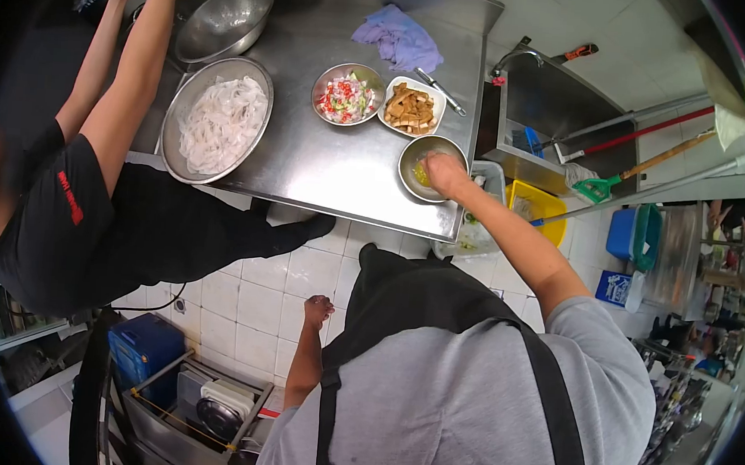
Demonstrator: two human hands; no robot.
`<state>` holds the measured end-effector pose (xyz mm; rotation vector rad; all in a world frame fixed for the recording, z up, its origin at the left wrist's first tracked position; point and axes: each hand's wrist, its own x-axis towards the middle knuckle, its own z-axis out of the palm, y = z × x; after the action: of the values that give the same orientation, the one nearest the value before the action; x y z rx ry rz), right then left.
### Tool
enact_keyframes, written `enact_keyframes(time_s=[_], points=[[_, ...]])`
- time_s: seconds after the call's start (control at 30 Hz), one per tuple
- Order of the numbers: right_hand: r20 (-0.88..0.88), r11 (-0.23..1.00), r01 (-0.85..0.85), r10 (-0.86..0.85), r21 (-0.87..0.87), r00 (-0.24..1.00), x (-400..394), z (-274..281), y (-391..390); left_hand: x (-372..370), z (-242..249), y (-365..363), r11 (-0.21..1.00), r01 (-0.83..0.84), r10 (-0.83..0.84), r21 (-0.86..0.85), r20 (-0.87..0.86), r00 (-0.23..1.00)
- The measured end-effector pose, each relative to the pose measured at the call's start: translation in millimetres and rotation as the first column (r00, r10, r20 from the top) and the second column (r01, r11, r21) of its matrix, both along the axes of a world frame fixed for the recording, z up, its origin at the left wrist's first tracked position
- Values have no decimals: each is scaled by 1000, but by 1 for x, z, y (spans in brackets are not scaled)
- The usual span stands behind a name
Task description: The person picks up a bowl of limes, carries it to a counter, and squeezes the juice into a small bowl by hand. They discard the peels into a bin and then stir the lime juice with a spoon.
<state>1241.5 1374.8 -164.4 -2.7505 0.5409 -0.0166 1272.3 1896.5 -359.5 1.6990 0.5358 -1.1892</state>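
My right hand point(446, 174) reaches into a small steel bowl point(406, 181) at the table's right front corner. Its fingers are bunched over yellow-green contents point(421, 174); what they grip is hidden. My left hand point(319, 310) hangs low beside my apron, fingers curled in, with nothing visible in it. Behind the small bowl, a white dish point(392, 125) holds browned, cut pieces. To its left is a steel bowl point(318, 99) of chopped red, white and green vegetables. A large steel bowl point(172, 136) of translucent white strips or noodles lies further left.
A tilted steel bowl point(223, 25), a purple cloth point(397, 35) and a peeler-like tool point(441, 92) are on the steel table point(308, 172). A co-worker's arms point(130, 86) extend at the left. On the right are a sink point(562, 116), long-handled tools and a yellow bin point(556, 202).
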Motion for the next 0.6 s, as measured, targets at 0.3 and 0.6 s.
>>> enact_keyframes(time_s=[0.3, 0.6], points=[[-199, 999, 42, -41, 1, 979, 10, 38, 8, -2, 3, -12, 999, 24, -23, -41, 22, 999], [14, 990, -95, 94, 108, 995, -5, 13, -10, 20, 4, -30, 997, 67, -65, -30, 60, 996]])
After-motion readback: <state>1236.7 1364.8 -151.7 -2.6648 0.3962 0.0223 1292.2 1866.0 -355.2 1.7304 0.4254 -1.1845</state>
